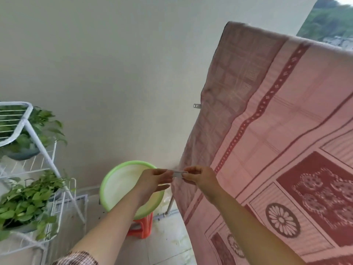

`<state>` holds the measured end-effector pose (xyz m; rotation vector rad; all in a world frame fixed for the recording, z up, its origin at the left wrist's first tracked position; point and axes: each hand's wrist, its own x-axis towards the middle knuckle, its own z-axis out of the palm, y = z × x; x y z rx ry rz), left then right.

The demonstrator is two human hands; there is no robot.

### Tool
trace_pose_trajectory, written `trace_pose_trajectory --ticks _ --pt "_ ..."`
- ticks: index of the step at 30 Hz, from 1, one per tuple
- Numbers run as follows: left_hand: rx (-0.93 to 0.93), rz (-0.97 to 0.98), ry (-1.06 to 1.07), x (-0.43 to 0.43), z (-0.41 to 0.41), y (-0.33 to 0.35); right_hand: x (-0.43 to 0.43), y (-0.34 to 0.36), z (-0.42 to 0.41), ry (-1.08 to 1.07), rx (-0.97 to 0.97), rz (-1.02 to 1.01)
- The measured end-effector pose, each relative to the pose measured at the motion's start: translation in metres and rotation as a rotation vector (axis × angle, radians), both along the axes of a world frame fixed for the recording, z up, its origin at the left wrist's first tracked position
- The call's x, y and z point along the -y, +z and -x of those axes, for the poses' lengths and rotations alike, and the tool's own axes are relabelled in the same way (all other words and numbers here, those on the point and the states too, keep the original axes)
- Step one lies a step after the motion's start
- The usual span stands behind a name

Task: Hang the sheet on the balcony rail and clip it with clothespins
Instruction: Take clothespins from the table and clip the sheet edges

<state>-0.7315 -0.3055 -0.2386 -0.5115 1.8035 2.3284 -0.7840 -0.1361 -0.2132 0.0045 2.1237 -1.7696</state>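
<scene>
Head view: the sheet (286,131), pink with dark red patterns, is already draped over the balcony rail on the right. The rail itself is hidden under the cloth, and the sheet's near side hangs down towards the tiled floor (168,245). The hanging looks done and the clipping step is in hand. Both hands are raised in front of the sheet's left edge with one small pale clothespin (179,173) between them. The right hand (200,176) has its fingers curled and clamped on the clip's right end. The left hand (152,180) reaches in with fingers fairly straight, their tips at the clip's left end, but whether they pinch it or only touch it cannot be told. No clip shows along the visible top fold, so pinning is probably just beginning. The next move should be to squeeze the clip open, carry it up to the fold where cloth lies over the rail, and let it close over both layers. By count there are one sheet, one clothespin in view and two hands. There is also one green basin (107,184) set on one red stool (141,228). One white wire rack (38,138) stands at left holding leafy plants (28,199) on two levels.
</scene>
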Motion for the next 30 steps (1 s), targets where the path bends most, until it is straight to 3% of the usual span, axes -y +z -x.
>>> trace_pose_trajectory --ticks 3,9,17,20,22,25,30 --pt "-0.015 0.041 -0.006 0.034 0.058 -0.014 0.024 -0.011 0.049 -0.017 -0.047 -0.153" --pt "-0.045 0.179 -0.066 0.093 0.182 -0.043 0.052 -0.023 0.133 0.087 -0.239 -0.756" --pt "-0.034 0.21 -0.199 0.107 0.293 -0.086 0.076 -0.04 0.206 0.584 -0.624 -1.481" --pt "-0.015 0.173 -0.209 0.103 0.315 -0.103 0.087 -0.031 0.234 0.654 -0.721 -1.716" --pt "0.012 0.112 -0.213 0.098 0.326 -0.112 0.1 -0.017 0.249 0.728 -0.573 -1.867" --pt "0.039 0.044 -0.247 0.092 0.337 -0.12 0.113 -0.002 0.267 0.759 -0.206 -1.922" --pt "0.077 -0.068 -0.292 0.082 0.347 -0.126 0.121 -0.004 0.29 0.77 0.232 -1.963"
